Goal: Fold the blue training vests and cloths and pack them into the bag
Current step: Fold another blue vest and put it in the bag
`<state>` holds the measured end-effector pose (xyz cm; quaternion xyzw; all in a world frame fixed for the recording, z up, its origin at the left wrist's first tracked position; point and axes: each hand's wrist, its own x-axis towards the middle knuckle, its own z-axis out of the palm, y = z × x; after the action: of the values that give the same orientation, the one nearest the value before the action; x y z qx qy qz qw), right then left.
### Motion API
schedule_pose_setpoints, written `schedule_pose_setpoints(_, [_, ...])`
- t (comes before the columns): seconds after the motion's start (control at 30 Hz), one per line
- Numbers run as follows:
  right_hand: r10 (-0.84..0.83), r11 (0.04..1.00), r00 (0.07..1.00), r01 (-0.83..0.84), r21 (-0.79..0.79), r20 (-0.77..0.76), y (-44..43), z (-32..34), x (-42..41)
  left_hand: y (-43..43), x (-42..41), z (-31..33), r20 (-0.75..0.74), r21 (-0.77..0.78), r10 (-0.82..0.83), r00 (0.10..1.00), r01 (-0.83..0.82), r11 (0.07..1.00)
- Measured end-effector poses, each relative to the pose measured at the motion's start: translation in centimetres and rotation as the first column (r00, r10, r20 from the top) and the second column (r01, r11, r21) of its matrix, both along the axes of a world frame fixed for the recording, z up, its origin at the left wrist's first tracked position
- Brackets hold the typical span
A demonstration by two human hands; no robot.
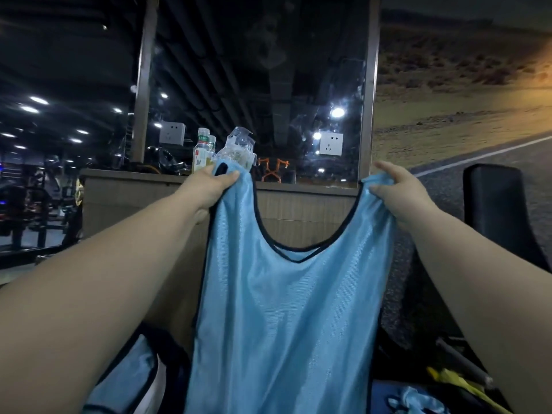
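A light blue mesh training vest [283,318] with black trim hangs full length in front of me, held up by its two shoulder straps. My left hand [209,188] pinches the left strap and my right hand [398,192] pinches the right strap, both arms stretched forward. Another blue vest [125,380] lies low at the left, beside something white. More crumpled blue cloth [418,401] lies at the bottom right. I cannot make out a bag with certainty.
A wooden counter [128,186] with a mirror [257,85] stands ahead, carrying drink bottles [203,150] and clear plastic packaging [239,147]. A black padded bench [495,210] is at the right, a yellow item [457,383] at the bottom right. Gym machines stand at the far left.
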<state>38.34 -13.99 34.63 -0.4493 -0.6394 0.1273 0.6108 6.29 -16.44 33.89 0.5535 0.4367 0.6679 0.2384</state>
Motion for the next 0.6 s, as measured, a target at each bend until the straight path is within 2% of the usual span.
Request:
schedule_pose_setpoints(0.1, [-0.059, 0.998, 0.996, 0.06, 0.007, -0.066, 1.0, -0.4, 2.2, 0.4, -1.9, 0.0, 0.046, 0.003, 0.098, 0.994, -0.099, 0.995])
schedule_pose_setpoints(0.27, [-0.219, 0.976, 0.975, 0.219, 0.007, 0.046, 1.8, -1.0, 4.1, 0.8, -3.6, -0.8, -0.03, -0.008, 0.258, 0.966, -0.258, 0.966])
schedule_pose_setpoints(0.43, [-0.313, 0.949, 0.944, 0.315, 0.003, 0.101, 1.7, -1.2, 4.5, 0.9, -3.8, -1.4, -0.055, -0.053, 0.224, 0.973, -0.227, 0.972])
schedule_pose_setpoints(0.6, [-0.331, 0.944, 0.932, 0.328, 0.042, 0.15, 1.8, -1.3, 4.1, 1.1, -3.3, -1.3, -0.055, -0.068, 0.217, 0.975, -0.22, 0.973])
